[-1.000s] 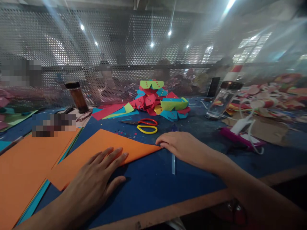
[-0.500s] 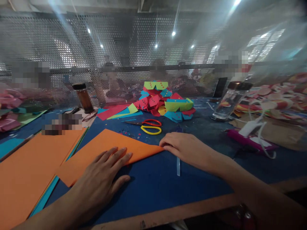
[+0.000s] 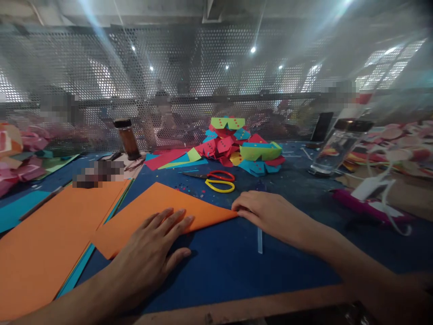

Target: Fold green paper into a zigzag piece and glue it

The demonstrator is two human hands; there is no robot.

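Observation:
A folded sheet of orange paper (image 3: 154, 205) lies on the blue table, narrowing to a point at its right end. My left hand (image 3: 157, 239) rests flat on its near edge, fingers spread and thumb out on the tabletop. At the pointed tip, my right hand (image 3: 260, 207) is closed, pinching the paper between thumb and fingers. Just beyond the sheet lie scissors (image 3: 219, 181) with one red and one yellow handle. A narrow clear strip (image 3: 260, 241) sits below my right hand, partly covered by it.
A stack of orange sheets (image 3: 43, 239) lies at the left. Folded colourful paper pieces (image 3: 226, 144) are heaped at the back. A brown bottle (image 3: 128, 142), a clear bottle (image 3: 338, 149) and a purple item with a white cable (image 3: 368, 205) stand or lie around. Perforated metal sheeting (image 3: 189, 67) rises behind.
The camera view has turned slightly left, so everything sits a little further right in the picture. Both hands keep nearly the same places on the orange paper.

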